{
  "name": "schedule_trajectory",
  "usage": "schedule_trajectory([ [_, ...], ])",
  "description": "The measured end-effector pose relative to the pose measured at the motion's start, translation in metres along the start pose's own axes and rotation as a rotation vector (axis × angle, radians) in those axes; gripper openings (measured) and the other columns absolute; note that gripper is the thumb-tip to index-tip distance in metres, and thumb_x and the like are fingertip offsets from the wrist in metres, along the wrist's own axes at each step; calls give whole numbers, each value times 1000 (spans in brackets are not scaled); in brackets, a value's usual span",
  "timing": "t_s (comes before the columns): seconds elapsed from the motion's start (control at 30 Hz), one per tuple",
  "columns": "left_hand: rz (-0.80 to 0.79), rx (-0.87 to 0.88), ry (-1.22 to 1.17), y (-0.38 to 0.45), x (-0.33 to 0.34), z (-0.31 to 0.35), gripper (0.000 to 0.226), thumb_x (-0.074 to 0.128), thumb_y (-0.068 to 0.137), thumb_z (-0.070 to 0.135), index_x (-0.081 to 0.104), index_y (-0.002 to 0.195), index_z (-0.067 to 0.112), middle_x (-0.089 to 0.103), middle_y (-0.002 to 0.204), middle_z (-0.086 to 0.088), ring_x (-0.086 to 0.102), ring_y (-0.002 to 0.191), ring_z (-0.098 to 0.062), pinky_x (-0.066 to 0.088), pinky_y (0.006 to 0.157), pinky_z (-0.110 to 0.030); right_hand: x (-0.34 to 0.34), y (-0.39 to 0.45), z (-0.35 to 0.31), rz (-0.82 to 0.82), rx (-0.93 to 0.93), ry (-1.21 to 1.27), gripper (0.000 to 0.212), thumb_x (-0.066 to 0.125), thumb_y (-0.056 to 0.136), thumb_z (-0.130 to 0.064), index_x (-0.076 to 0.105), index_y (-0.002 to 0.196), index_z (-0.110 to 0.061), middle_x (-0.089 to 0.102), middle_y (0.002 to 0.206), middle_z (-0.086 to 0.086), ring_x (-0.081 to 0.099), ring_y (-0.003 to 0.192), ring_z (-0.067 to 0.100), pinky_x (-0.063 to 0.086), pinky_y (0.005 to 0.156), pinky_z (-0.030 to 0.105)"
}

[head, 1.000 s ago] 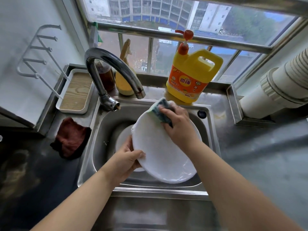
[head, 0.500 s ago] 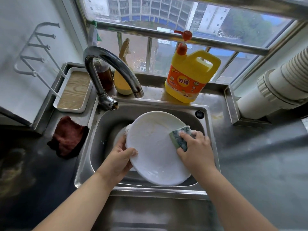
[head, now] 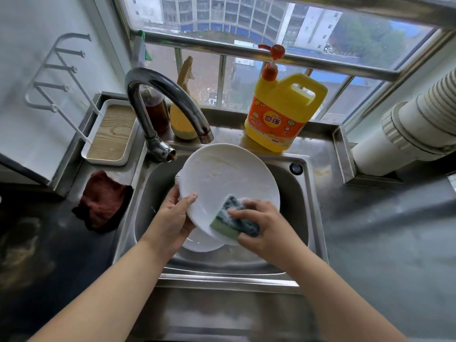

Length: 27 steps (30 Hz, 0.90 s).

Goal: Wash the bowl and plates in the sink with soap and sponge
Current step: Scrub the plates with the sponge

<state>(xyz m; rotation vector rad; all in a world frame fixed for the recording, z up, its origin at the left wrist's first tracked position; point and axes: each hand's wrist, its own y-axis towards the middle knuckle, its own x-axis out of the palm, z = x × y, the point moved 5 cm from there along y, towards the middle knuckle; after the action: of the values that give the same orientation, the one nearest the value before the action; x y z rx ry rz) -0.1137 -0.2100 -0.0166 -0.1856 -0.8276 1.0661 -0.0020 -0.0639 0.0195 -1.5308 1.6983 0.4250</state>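
A white plate (head: pixel 227 178), streaked with soap, is held tilted over the steel sink (head: pixel 299 201). My left hand (head: pixel 174 218) grips its left rim, thumb on the face. My right hand (head: pixel 265 227) holds a green and dark blue sponge (head: pixel 233 219), foamy, pressed on the plate's lower right edge. Another white dish (head: pixel 202 243) lies in the basin under the plate, mostly hidden. A yellow soap jug with an orange pump (head: pixel 281 112) stands on the ledge behind the sink.
The curved tap (head: pixel 167 99) arches over the sink's back left, its spout just above the plate's top rim. A dark red cloth (head: pixel 103 201) lies left of the sink. A white tray with a wooden base (head: pixel 109 134) and two bottles (head: pixel 182 114) stand behind.
My right hand slid the sponge from the plate's top edge, down its right side, to the lower right edge. The plate tipped up nearer the tap; my left hand kept its grip.
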Motion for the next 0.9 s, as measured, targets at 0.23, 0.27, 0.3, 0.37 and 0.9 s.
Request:
schedule_trajectory([
  [0.23, -52, -60, 10, -6, -1, 1, 28, 53, 94, 13, 60, 118, 26, 71, 106, -5, 70, 93, -21, 60, 75, -34, -47, 32, 40, 221, 158, -242, 53, 64, 86, -28, 50, 138, -26, 45, 140, 3, 37, 123, 23, 32, 105, 37],
  [0.27, -74, -67, 21, -7, 3, 0, 29, 53, 94, 14, 59, 119, 25, 71, 108, -5, 69, 95, -22, 60, 75, -34, -48, 40, 37, 254, 167, -230, 55, 63, 87, -28, 47, 140, -26, 44, 141, 4, 36, 125, 25, 31, 107, 39],
  [0.3, -99, -69, 40, -8, 8, -1, 28, 53, 94, 15, 59, 120, 24, 71, 107, -6, 68, 95, -22, 60, 75, -33, -47, 48, 30, 282, 164, -208, 57, 63, 88, -29, 45, 141, -25, 43, 142, 5, 37, 127, 25, 32, 108, 39],
  [0.37, -151, -72, 92, -9, 19, -4, 27, 52, 94, 14, 59, 119, 22, 71, 101, -6, 69, 88, -19, 60, 70, -31, -40, 60, 9, 313, 119, -151, 57, 65, 87, -30, 45, 141, -24, 47, 138, 5, 42, 125, 23, 36, 108, 39],
  [0.9, -176, -36, 116, -9, 10, 0, 60, 58, 66, -1, 56, 123, 20, 68, 98, -7, 69, 83, -23, 57, 63, -30, -39, 77, 21, 379, 151, -168, 49, 63, 88, -26, 49, 135, -26, 40, 142, 5, 36, 129, 27, 38, 104, 42],
])
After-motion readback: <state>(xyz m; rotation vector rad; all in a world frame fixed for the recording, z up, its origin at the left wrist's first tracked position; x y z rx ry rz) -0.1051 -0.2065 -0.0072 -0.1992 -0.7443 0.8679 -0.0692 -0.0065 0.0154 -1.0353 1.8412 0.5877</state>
